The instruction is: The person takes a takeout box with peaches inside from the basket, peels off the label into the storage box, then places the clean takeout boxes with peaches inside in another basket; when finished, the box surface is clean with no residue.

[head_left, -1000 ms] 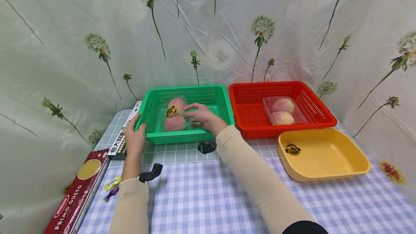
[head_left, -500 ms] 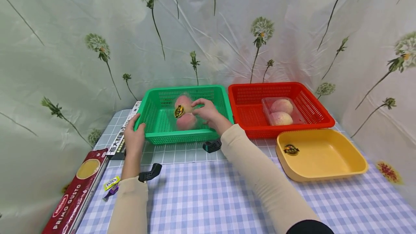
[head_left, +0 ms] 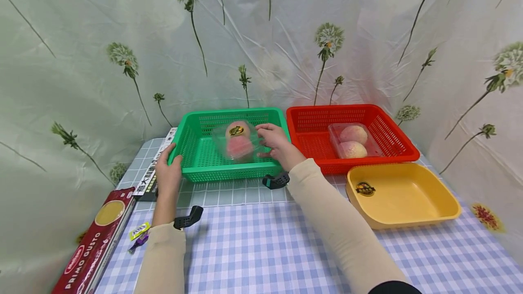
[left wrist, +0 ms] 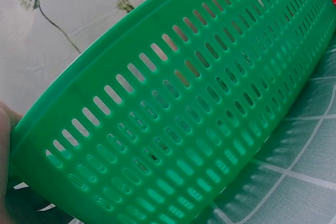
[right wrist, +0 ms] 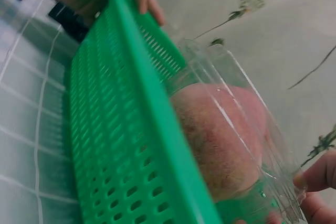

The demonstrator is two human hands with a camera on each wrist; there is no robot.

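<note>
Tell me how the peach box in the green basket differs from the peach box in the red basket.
The peach box in the green basket is gripped by the right hand and lifted, tilted; the peach box in the red basket lies flat, untouched. The first shows a round dark and yellow sticker on top; the second shows none. The left hand steadies the green basket; no hand is at the red basket. Both are clear plastic boxes holding two peaches.
</note>
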